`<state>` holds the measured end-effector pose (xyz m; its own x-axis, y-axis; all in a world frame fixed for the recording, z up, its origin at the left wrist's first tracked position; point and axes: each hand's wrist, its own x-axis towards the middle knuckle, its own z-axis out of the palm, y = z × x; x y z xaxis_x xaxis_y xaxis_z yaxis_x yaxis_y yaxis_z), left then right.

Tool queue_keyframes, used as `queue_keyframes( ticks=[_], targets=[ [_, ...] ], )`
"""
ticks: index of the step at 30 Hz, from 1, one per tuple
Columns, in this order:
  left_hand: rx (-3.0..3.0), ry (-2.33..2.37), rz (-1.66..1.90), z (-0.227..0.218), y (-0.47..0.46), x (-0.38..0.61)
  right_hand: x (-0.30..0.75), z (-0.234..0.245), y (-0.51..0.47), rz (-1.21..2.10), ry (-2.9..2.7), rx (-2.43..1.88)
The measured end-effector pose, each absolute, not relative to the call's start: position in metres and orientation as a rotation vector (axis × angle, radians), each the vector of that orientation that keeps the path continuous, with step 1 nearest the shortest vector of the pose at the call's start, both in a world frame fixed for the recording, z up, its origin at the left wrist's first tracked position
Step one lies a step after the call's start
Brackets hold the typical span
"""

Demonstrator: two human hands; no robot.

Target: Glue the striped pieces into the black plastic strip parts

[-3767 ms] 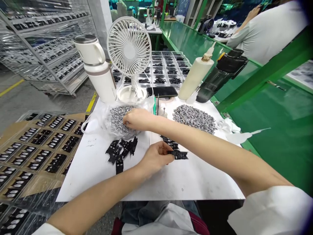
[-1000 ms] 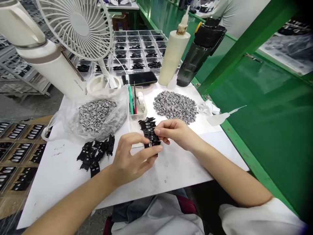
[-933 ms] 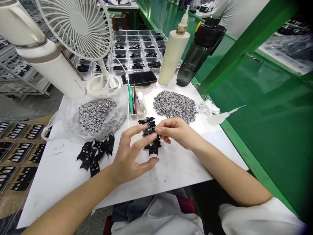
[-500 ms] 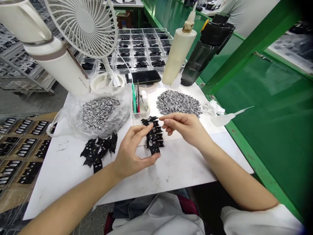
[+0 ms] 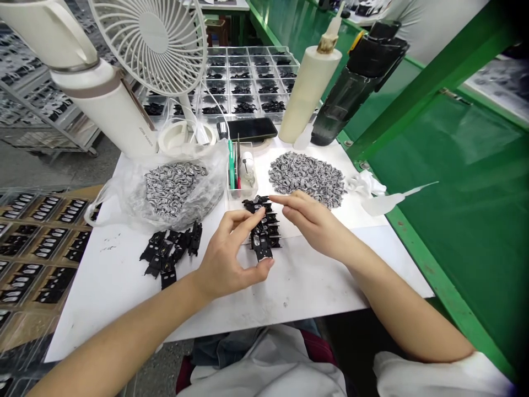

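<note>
A short row of overlapping black plastic parts [image 5: 262, 226] lies on the white board [image 5: 107, 298], just in front of a clear tool box. My left hand [image 5: 229, 253] pinches the lowest part [image 5: 262, 249] between thumb and fingertips. My right hand [image 5: 316, 223] sits to the right of the row, fingertips at its upper end, holding nothing I can see. Left of my hands lies a loose pile of black parts [image 5: 169, 251]. Small grey-and-white pieces fill a plastic bag [image 5: 173, 190] and form a heap [image 5: 306, 179] on the board.
A clear compartment tray [image 5: 248, 82] holding black parts lies beyond a phone [image 5: 250, 129], fan [image 5: 151, 41], thermos [image 5: 97, 102] and cream bottle [image 5: 309, 94]. A dark bottle [image 5: 355, 88] stands on the green bench [image 5: 454, 220]. Stacked trays [image 5: 41, 248] lie left; a co-worker's sleeve [image 5: 438, 16] shows top right.
My right hand has drawn back from the row to its upper end, and my left hand has moved to its lower end. The black parts now lie in a longer row; the view has shifted slightly.
</note>
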<state>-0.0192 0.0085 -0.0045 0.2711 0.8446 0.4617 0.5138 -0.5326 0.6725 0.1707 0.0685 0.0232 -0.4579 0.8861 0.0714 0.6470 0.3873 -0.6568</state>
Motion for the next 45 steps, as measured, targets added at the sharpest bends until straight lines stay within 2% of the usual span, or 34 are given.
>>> queue_keyframes(
  ticks=[11,17,26,35,45],
  targets=[
    [2.101,1.223,1.108,-0.005,0.007,-0.019,0.170,0.024,0.067,0.964,-1.858,-1.322],
    [1.950,1.304,1.089,-0.008,0.008,-0.016,0.167,0.026,0.063,1.059,-1.983,-1.199],
    [1.860,1.357,1.152,-0.010,0.007,-0.015,0.162,0.027,0.057,0.992,-2.070,-0.973],
    [1.865,1.387,1.151,-0.010,0.006,-0.014,0.154,0.020,0.053,0.868,-2.158,-0.972],
    [1.856,1.391,1.178,-0.010,0.005,-0.015,0.154,0.020,0.054,1.056,-2.136,-0.988]
  ],
)
